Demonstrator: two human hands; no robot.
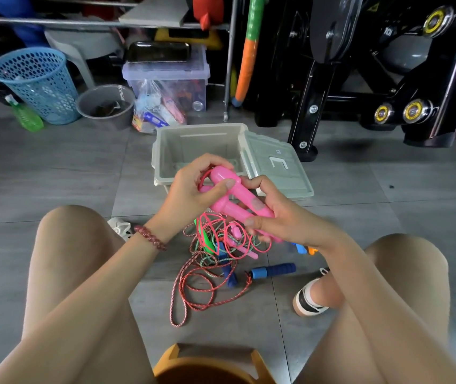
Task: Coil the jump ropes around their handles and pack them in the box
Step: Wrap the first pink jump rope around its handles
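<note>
Jump ropes (215, 256): loose tangled pile on the floor, on the near side of the box (165, 151), between the person's knees. No coil shows in it.
Braided rope (193, 297): red and white. It is the strand farthest from the box on the near side and lies in open loops.
Blue handle (274, 270): flat on the floor at the pile's near right edge, well apart from the box.
Green handle (203, 236): partly buried in the pile, nearer the box than the blue handle.
Pink cord (237, 245): trails from the pink handles (237, 198) down into the pile.
Pink handles: two, held side by side, raised over the near rim of the box.
Right hand (276, 217): fingers wrapped round the lower ends of the pink handles, clamped on them.
Left hand (193, 187): fingers curled over the upper ends and thumb pressed on one handle. A loop of pink cord shows under the palm.
Step in hand: judged as the start of winding. No turns show on the handles.
Box: open on the floor just beyond the hands. No rope shows in the visible part of its interior.
Lid (276, 162): lies open against the right rim of the box.
Done: judged as nothing packed yet.
Left to do: wind the pink cord, untangle and coil each rope in the pile, and place all of them in the box.
Storage tub (165, 79): clear, with a lid, behind the box and well apart.
Blue basket (38, 84): behind and left of the box, well apart.
</note>
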